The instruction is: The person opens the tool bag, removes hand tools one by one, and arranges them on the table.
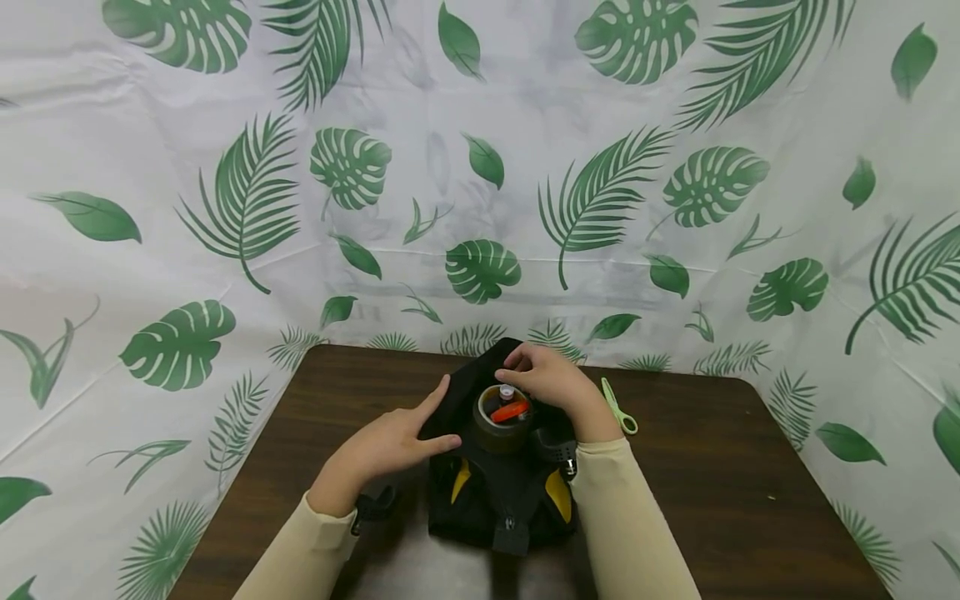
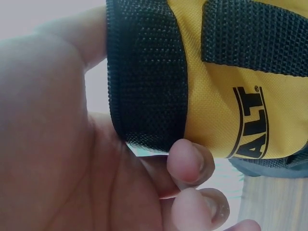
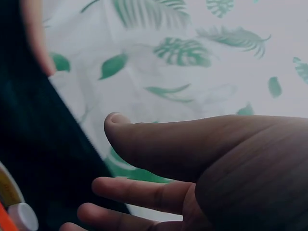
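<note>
Blk/yellow bag (image 1: 483,512) lay mid-table, toward the near edge, long axis running approx near-far, its dark flap (image 1: 467,390) up at the far end. Relation that prob. mattered most: the brownish round container (image 1: 501,437), set in the bag's far half, sat btwn the two hands, mouth facing up, w/ a white-capped item (image 1: 507,391) and an orange-red item (image 1: 510,412) inside. From the R hand (image 1: 549,379) it lay just nearer and a bit left; from the L hand (image 1: 386,443), to the right. R hand looked the closer one, its thumb tip just beyond the container's far rim.

R hand grip: thumb and fingers well apart, nothing held; fingertips came up to the flap's edge, though actual contact couldn't be told. L hand grip: thumb and index spread wide at the bag's left side, other fingers loosely bent under the blk webbing band (image 2: 147,72) and yellow panel (image 2: 214,108); touching the bag, w/ no clamp seen.

Also on the table (image 1: 720,475): pale-green scissors (image 1: 613,404), far side, just right of the R wrist. Leaf-print sheet (image 1: 420,283) hung behind.
</note>
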`<state>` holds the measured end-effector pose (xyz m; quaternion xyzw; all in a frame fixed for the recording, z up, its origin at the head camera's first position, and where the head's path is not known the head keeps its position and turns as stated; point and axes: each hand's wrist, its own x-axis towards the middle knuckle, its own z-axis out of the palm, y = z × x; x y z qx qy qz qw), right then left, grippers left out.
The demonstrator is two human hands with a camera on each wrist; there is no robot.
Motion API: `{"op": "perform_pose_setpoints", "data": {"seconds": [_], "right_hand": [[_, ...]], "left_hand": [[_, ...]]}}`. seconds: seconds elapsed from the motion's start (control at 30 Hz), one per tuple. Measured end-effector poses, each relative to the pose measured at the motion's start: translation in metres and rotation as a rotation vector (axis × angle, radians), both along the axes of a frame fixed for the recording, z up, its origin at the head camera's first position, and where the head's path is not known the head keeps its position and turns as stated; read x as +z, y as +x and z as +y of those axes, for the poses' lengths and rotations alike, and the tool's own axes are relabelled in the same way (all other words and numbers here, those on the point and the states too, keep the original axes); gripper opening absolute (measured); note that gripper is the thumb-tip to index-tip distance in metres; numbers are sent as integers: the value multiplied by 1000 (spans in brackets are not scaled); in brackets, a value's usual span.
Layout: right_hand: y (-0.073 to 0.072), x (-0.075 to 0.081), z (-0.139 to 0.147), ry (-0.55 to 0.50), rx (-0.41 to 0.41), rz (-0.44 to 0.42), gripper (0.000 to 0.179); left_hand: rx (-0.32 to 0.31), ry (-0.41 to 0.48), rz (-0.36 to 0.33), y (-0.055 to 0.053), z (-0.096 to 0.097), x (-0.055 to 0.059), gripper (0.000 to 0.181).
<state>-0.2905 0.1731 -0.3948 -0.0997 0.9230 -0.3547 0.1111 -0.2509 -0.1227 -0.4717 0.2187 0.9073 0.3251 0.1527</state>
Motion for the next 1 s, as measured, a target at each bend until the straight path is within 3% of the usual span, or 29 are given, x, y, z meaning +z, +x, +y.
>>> {"op": "perform_pose_setpoints", "data": {"seconds": [0.23, 0.53, 0.83, 1.0], "right_hand": [[-16, -21, -9, 31, -37, -78, 41], [-23, -29, -15, 56, -43, -118, 50], [-38, -33, -16, 202, 21, -128, 49], [-47, -36, -17, 224, 91, -131, 35]], "left_hand": [[1, -9, 5, 0, -1, -1, 99], [1, -8, 4, -1, -2, -1, 97], [0, -4, 5, 2, -1, 2, 97], [0, 0, -2, 4, -1, 4, 97]]}}
